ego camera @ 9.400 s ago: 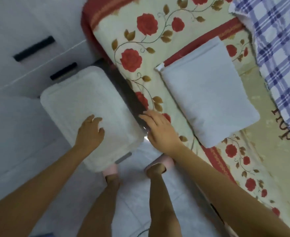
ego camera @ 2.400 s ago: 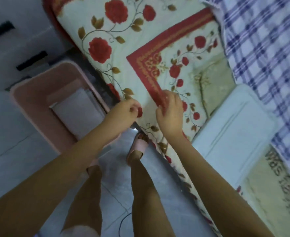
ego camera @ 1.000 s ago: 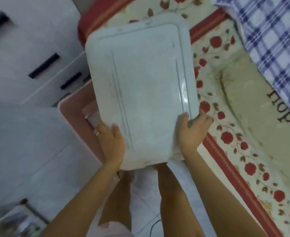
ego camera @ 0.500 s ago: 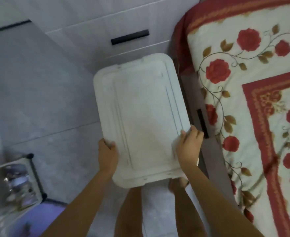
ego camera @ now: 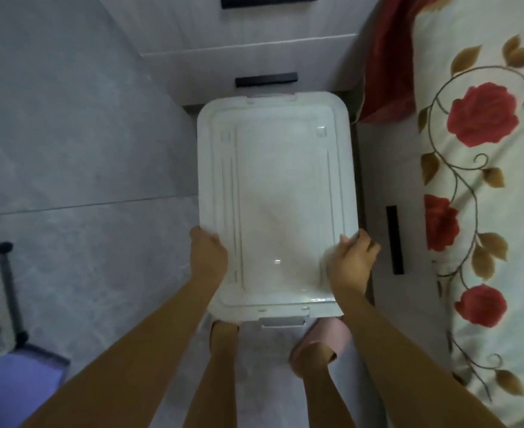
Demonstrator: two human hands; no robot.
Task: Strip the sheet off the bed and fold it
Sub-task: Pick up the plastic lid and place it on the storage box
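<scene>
Left hand [ego camera: 208, 257] and right hand [ego camera: 352, 261] grip the white plastic lid [ego camera: 276, 186] by its sides; the rose-print fabric sheet [ego camera: 486, 217] apparently remains unstripped on the bed [ego camera: 378, 180].

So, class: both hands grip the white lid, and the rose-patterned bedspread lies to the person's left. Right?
No. The left hand and right hand do grip the white lid, but the rose-patterned bedspread lies to the person's right, as the head view shows.
</scene>
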